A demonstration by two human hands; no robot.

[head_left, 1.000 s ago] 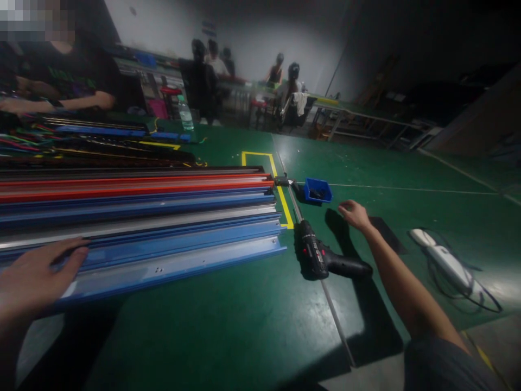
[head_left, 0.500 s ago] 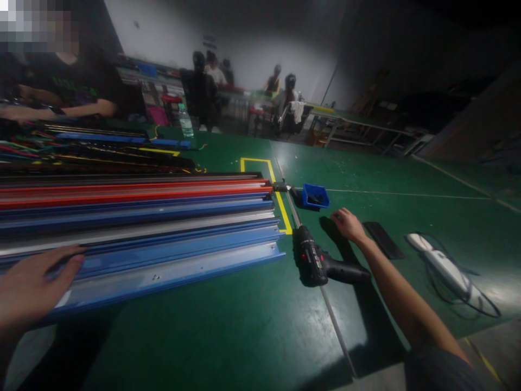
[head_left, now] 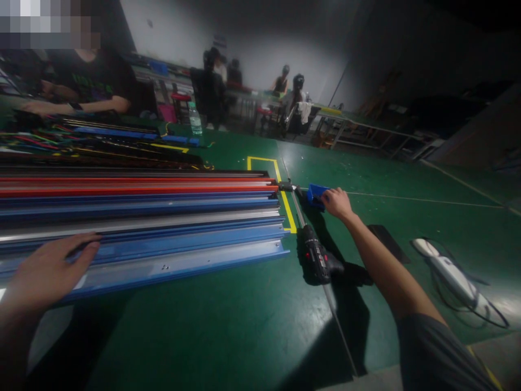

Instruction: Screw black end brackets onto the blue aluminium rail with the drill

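My left hand (head_left: 51,269) lies over the near ends of several long metal channels, thumb apart from the stretched fingers. The nearest is a blue-edged channel (head_left: 183,267) with small holes; a red channel (head_left: 142,187) lies farther back in the row. Over the right side of a small blue bin (head_left: 315,191) is my right hand (head_left: 338,203), its fingers bent and pressed together, the tips dipping inside. What those fingertips hold, if anything, is hidden. A black cordless drill (head_left: 319,258) lies on its side on the green table, nearer me than the bin.
A white power strip (head_left: 448,271) with a dark cable and a flat black object (head_left: 386,243) lie at the right. Bundled wires (head_left: 36,140) and a water bottle (head_left: 195,120) are at the back left. A co-worker (head_left: 93,81) sits across the table.
My right hand has moved forward and left from the tabletop to the blue bin. My left hand stays on the channels. The whole view has shifted slightly.
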